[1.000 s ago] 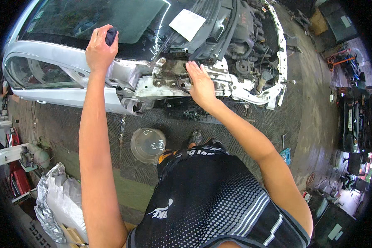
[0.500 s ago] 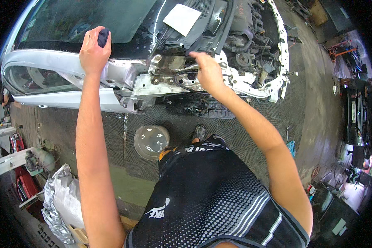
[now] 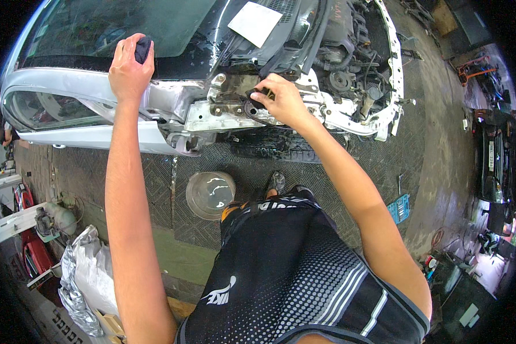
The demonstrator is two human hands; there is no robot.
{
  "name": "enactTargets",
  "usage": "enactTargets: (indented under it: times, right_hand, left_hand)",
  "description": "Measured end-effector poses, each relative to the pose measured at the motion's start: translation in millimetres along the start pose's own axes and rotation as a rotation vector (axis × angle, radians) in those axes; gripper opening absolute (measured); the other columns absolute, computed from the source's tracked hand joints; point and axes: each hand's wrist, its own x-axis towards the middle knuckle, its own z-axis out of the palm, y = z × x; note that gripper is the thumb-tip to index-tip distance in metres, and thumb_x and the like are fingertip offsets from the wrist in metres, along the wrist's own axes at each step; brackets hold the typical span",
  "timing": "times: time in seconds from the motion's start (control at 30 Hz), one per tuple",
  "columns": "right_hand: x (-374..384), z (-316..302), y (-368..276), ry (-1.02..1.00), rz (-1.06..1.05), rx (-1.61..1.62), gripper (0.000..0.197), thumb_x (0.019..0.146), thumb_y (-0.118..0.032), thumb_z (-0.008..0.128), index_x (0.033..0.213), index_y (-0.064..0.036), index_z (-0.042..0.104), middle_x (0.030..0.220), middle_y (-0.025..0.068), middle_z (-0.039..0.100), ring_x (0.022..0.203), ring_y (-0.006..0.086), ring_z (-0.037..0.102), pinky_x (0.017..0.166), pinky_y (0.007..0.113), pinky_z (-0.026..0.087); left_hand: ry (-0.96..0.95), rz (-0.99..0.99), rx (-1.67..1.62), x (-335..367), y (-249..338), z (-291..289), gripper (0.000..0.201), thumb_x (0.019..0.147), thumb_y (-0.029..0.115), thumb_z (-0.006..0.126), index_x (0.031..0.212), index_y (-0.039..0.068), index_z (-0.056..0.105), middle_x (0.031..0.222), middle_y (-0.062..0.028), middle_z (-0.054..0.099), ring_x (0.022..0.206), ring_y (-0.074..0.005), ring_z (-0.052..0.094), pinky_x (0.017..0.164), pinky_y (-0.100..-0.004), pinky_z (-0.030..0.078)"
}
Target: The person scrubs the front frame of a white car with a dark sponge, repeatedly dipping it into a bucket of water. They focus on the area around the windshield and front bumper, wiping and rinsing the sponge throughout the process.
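My left hand (image 3: pixel 131 71) is closed round a dark, folded cloth-like pad (image 3: pixel 143 50) over the lower edge of the windshield (image 3: pixel 120 28). Below it run the silver roof pillar (image 3: pixel 51 75) and the bare, scuffed metal at its foot (image 3: pixel 175 97). My right hand (image 3: pixel 284 100) is above the white inner fender rail (image 3: pixel 209 117), its fingers curled together. Something dark (image 3: pixel 257 96) shows at the fingertips, too small to name. The car's hood and front fender are off.
A white sheet (image 3: pixel 255 24) lies on the cowl. The engine (image 3: pixel 350 57) is exposed at right. A bucket of liquid (image 3: pixel 211 195) stands by my feet. A blue tool case (image 3: pixel 399 208) is on the floor at right; crumpled silver sheeting (image 3: pixel 86 275) is at lower left.
My right hand has moved slightly down and left, and its fingers have curled in. My left hand stays almost in place with the pad.
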Motion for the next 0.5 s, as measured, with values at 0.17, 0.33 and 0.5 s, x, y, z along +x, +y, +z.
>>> enactTargets:
  times: [0.17,0.33,0.5]
  right_hand:
    - [16.7,22.2,13.0,0.102,-0.3,-0.149,0.019,0.085,-0.025,0.078,0.094,-0.0091,0.071,0.088,0.0109,0.072,0.09,0.0316,0.07,0.078,0.042,0.054]
    - [25.8,26.5,7.7,0.041,-0.078,-0.15,0.024,0.083,-0.035,0.079,0.092,-0.0138,0.072,0.078,0.0083,0.072,0.077,0.0306,0.071,0.066,0.042,0.054]
    - [32.4,20.9,23.3,-0.056,-0.361,-0.306,0.021,0.087,-0.034,0.071,0.09,-0.0134,0.067,0.084,0.008,0.074,0.082,0.0289,0.073,0.065,0.043,0.055]
  left_hand:
    - [0.033,0.029,-0.002,1.0,-5.4,6.2,0.026,0.088,0.025,0.075,0.111,0.016,0.065,0.104,-0.0065,0.068,0.089,-0.03,0.07,0.075,-0.0408,0.058]
    - [0.036,0.028,0.017,-1.1,-5.9,7.0,0.026,0.088,0.025,0.076,0.11,0.015,0.066,0.105,-0.0064,0.068,0.09,-0.0302,0.07,0.075,-0.0406,0.058]
    - [0.038,0.053,0.003,1.2,-6.3,7.1,0.026,0.089,0.025,0.075,0.111,0.016,0.066,0.104,-0.0061,0.069,0.09,-0.0298,0.07,0.075,-0.0404,0.058]
